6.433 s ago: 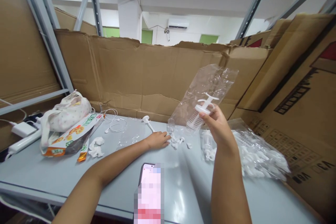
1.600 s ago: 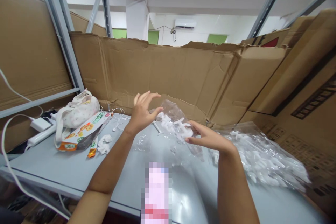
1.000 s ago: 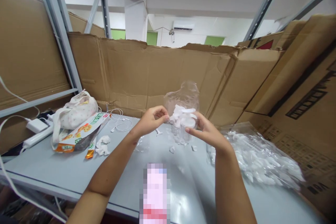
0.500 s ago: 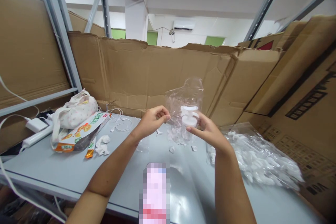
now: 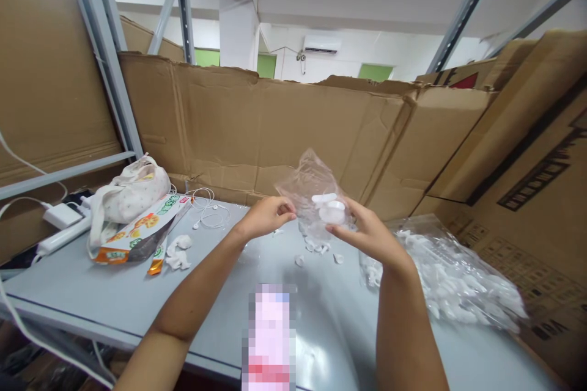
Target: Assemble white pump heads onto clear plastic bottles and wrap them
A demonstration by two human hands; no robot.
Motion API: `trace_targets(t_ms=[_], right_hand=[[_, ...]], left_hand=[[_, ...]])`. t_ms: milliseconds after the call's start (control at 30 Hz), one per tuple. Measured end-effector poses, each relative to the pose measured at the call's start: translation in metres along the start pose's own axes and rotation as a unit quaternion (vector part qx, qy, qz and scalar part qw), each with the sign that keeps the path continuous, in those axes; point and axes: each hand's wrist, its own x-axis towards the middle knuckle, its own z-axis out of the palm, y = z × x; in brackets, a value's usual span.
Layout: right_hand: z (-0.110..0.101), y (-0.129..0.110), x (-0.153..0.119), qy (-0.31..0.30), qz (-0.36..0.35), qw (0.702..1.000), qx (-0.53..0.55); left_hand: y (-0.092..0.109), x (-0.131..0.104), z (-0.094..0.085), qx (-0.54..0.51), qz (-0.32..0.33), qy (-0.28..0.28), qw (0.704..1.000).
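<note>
**Q:** What has changed since the earlier frames?

**A:** Lowered slightly, the clear plastic bag [image 5: 312, 186] now sits crumpled between both hands, where half a second ago it stood taller. The white plastic part [image 5: 331, 211] inside it has tipped over.

**Q:** What surrounds the hands, from largest to smallest?

**A:** Cardboard walls [image 5: 238, 125] close off the far and right sides. The grey table [image 5: 92, 293] has its edge running along the near left, with open bare surface between the arms. At right lies a big bag of white parts [image 5: 449, 281], just beside the right forearm. At far left rest a cloth pouch [image 5: 131, 186] and a snack packet [image 5: 137, 235]. A phone [image 5: 270, 336], blurred, lies near, between the forearms. Small loose white pieces [image 5: 316, 247] sit below the hands.

**Q:** How are the hands gripping?

**A:** The left hand [image 5: 266, 217] pinches the bag's left edge between closed fingertips. The right hand [image 5: 367, 235] grasps the bag's right side around the white part, fingers curled. The bag is held above the table's middle, far from the near edge.
</note>
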Motion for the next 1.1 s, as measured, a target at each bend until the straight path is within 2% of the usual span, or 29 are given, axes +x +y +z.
trace_targets(t_ms=[100,200,300,400,467,533,767,1000,1100], right_hand=[[0.0,0.0,0.001,0.03,0.016,0.999,0.023],[-0.001,0.006,0.002,0.089,0.039,0.994,0.045],[-0.003,0.013,0.001,0.113,0.066,0.989,0.073],[-0.005,0.017,0.0,0.119,0.084,0.983,0.11],[-0.006,0.016,-0.001,0.117,0.088,0.98,0.132],[-0.007,0.015,-0.001,0.116,0.088,0.979,0.144],[-0.006,0.017,0.0,0.116,0.094,0.977,0.153],[-0.005,0.019,0.0,0.109,0.094,0.98,0.136],[-0.004,0.018,0.0,0.099,0.097,0.982,0.125]], left_hand=[[-0.005,0.004,0.006,0.023,-0.008,-0.016,1.0],[-0.013,0.009,0.022,0.084,-0.026,-0.073,0.993],[-0.023,0.012,0.05,0.116,-0.009,-0.143,0.983],[-0.037,0.012,0.084,0.145,0.05,-0.205,0.967],[-0.045,0.011,0.102,0.189,0.059,-0.212,0.957],[-0.052,0.01,0.112,0.217,0.058,-0.209,0.952],[-0.054,0.01,0.114,0.26,0.061,-0.173,0.948],[-0.055,0.013,0.124,0.255,0.064,-0.177,0.949],[-0.057,0.019,0.115,0.227,0.057,-0.158,0.959]])
